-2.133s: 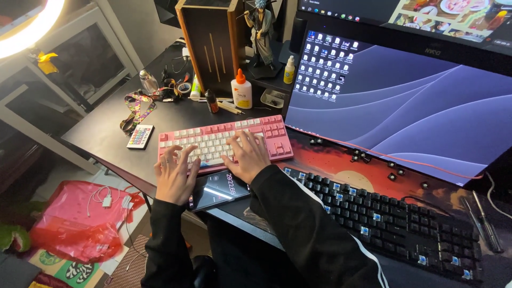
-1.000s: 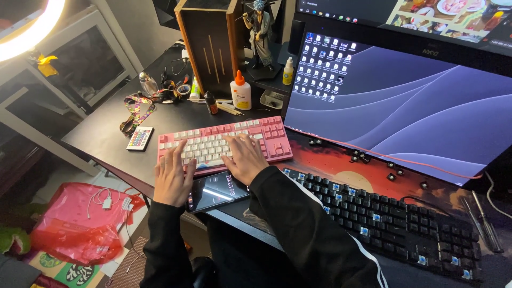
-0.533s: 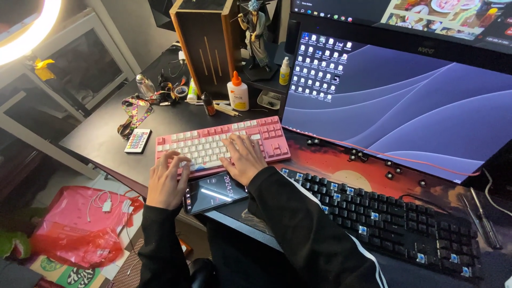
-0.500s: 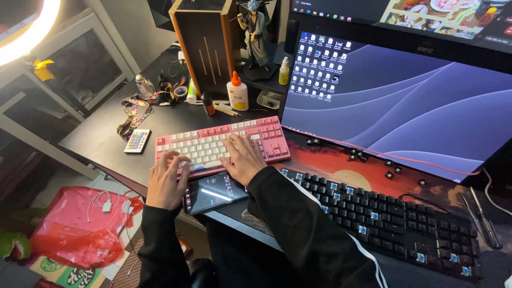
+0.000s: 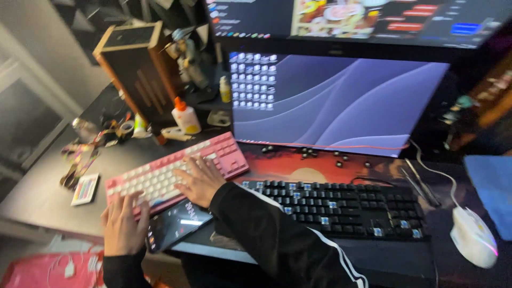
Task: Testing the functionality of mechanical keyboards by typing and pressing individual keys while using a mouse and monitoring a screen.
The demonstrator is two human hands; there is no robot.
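Near the front left edge of the table, the left hand [image 5: 124, 226] lies flat with fingers spread on the left end of the pink keyboard [image 5: 176, 172], as if to keep it in place. The right hand [image 5: 198, 180], fingers also apart, presses the keys in the middle. A dark phone [image 5: 176, 224] rests at the table edge between the wrists, while the black keyboard [image 5: 341, 208] lies unused to the right.

A pink keyboard [image 5: 176, 170] with white keys lies slanted on the dark desk [image 5: 37, 197], near its front-left edge.

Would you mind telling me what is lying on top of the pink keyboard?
Both hands: the left hand covers the pink keyboard at its near-left end, the right hand its middle. The keys beneath them are hidden.
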